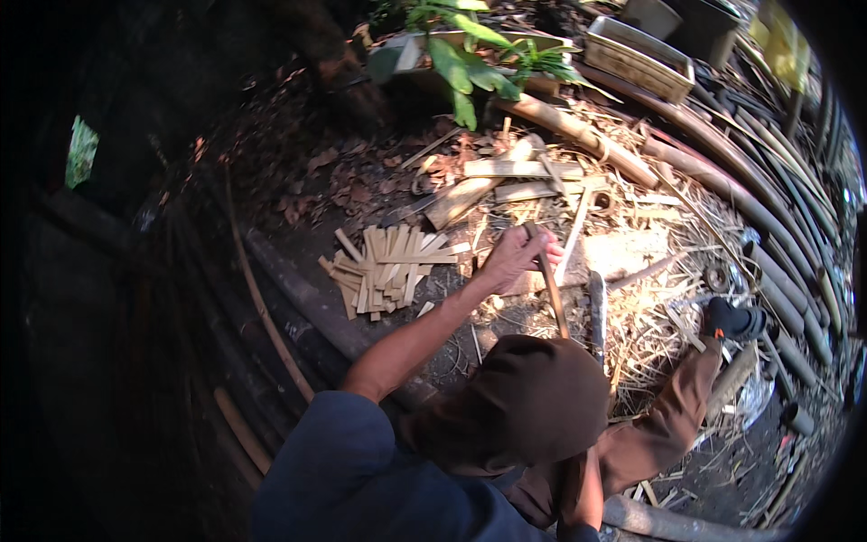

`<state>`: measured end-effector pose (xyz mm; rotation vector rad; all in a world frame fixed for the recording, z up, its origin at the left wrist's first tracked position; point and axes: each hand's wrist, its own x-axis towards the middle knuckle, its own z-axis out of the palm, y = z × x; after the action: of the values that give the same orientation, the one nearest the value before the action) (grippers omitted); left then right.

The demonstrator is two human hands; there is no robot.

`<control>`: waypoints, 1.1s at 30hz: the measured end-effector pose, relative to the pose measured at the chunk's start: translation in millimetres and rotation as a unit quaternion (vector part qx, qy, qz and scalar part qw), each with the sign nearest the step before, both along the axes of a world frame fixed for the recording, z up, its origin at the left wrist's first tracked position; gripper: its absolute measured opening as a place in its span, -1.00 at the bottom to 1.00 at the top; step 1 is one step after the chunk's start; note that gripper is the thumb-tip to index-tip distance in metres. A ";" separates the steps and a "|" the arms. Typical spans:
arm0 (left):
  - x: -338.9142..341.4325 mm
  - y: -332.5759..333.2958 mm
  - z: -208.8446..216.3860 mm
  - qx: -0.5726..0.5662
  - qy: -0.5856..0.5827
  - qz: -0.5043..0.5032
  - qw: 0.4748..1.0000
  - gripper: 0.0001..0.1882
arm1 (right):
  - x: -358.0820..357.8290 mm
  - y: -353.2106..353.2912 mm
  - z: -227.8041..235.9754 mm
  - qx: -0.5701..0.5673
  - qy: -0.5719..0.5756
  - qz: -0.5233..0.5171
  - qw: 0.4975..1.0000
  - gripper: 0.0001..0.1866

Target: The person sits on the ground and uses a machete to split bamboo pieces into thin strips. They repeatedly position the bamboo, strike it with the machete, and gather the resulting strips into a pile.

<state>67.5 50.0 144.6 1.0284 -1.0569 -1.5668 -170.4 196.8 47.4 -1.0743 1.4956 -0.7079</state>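
Observation:
My left hand [519,257] is closed around the upper end of a narrow brown strip [554,307], apparently bamboo. The strip slants down toward a rounded brown cloth shape [542,397], which looks like my bent knee. A long grey blade [597,307] stands just right of the strip; its lower end is hidden. My right forearm [585,488] shows below the brown cloth, which covers my right hand. Left of my left hand lies a loose heap of short, flat, pale strips [388,271], fanned over each other on the ground.
Split bamboo pieces [524,169] and shavings [632,352] lie ahead and to the right. Bamboo poles [731,181] line the right side, below a rectangular tub [639,59]. A leafy plant [461,68] hangs at the top. Dark poles [307,303] lie at left. My leg [664,425] extends right.

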 end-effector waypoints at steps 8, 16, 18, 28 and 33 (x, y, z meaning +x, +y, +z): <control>37.9 97.9 -40.4 -0.025 0.041 0.084 0.995 -0.65 | -24.6 28.8 24.9 -0.048 0.086 -0.004 0.995 -0.46; 31.0 104.0 -21.0 -0.126 -0.176 0.236 0.947 -0.65 | -36.3 34.2 31.3 -0.017 0.082 -0.004 0.996 -0.47; 31.5 97.1 -33.4 -0.196 -0.297 0.324 0.876 -0.64 | -30.7 40.3 32.8 -0.012 0.075 -0.013 0.997 -0.47; 45.4 76.1 -47.9 -0.125 -0.118 0.303 0.937 -0.61 | 30.4 74.3 11.4 0.084 -0.054 -0.060 0.993 -0.48; -34.3 68.3 -57.7 -0.200 -0.311 0.193 0.909 -0.69 | 20.3 56.8 -9.8 0.070 -0.159 -0.143 0.974 -0.49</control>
<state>33.2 118.3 86.9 1.3754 -1.4177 -0.6610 -150.1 253.6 37.6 -0.6094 1.4094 -0.9133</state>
